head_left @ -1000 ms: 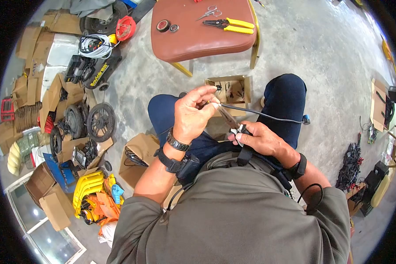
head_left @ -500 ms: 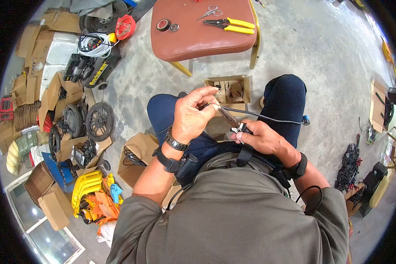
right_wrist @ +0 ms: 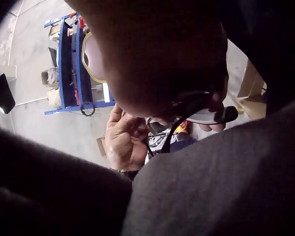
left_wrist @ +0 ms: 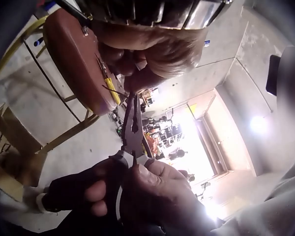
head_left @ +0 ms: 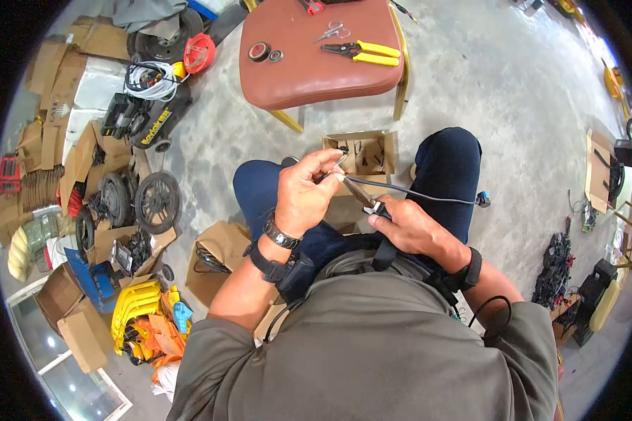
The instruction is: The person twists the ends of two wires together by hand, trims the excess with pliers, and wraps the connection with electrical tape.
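Cable point(head_left: 414, 191), one, dark and thin: near end pinched by the thumb and fingers of the left hand point(head_left: 302, 196), the nearer of the two, its length running just past 3 o'clock to a blue connector point(head_left: 482, 199). Pliers point(head_left: 360, 194), one pair: handles gripped in the curled right hand point(head_left: 416, 228), long axis between 10 and 11 o'clock, nose at the left fingertips.

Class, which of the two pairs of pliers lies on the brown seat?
The yellow-handled pliers, beside the scissors on the brown seat; the other pliers are gripped in the right hand.
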`<state>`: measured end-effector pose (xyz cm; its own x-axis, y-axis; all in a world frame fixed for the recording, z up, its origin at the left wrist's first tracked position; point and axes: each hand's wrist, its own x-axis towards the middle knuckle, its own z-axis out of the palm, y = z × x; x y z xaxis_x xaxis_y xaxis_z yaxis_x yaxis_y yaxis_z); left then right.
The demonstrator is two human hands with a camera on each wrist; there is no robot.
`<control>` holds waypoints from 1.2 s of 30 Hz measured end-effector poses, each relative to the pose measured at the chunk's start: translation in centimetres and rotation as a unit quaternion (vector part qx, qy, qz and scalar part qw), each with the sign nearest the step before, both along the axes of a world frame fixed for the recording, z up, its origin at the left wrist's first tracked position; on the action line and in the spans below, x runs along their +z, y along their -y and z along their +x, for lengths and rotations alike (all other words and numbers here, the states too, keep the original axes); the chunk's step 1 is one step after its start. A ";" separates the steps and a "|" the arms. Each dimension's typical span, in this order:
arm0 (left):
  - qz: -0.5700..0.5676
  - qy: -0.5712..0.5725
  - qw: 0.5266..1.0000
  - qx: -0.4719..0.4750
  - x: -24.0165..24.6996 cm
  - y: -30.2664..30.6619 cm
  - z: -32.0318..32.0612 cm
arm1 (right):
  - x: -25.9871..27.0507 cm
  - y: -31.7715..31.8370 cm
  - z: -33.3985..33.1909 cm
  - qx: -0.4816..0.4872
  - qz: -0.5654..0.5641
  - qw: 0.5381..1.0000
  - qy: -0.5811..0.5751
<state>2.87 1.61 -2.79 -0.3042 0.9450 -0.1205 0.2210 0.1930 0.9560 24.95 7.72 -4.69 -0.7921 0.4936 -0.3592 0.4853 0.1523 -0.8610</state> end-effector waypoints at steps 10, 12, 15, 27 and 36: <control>-0.019 0.073 0.997 -0.017 -0.3 -0.1 -1.1 | 0.8 -2.3 2.4 0.056 -0.246 0.968 -0.010; -0.009 0.093 0.995 -0.019 -0.4 0.2 -1.2 | 1.3 -2.8 2.6 0.057 -0.294 0.954 -0.005; 0.007 0.106 0.994 -0.029 0.4 0.8 -0.9 | 2.9 -4.1 2.5 0.093 -0.288 0.953 0.017; 0.057 0.014 0.995 -0.077 0.7 2.7 -0.7 | 6.2 -5.7 1.4 0.162 -0.334 0.922 0.109; 0.093 -0.013 0.992 -0.090 0.9 3.3 -0.6 | 7.3 -8.6 -0.5 0.226 -0.352 0.890 0.181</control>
<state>2.23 -1.66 -1.90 -0.1301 0.9893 0.0668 0.2606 -0.0309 0.9649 24.50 16.31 2.60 -0.6222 -0.2943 -0.7255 0.7765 -0.1136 -0.6198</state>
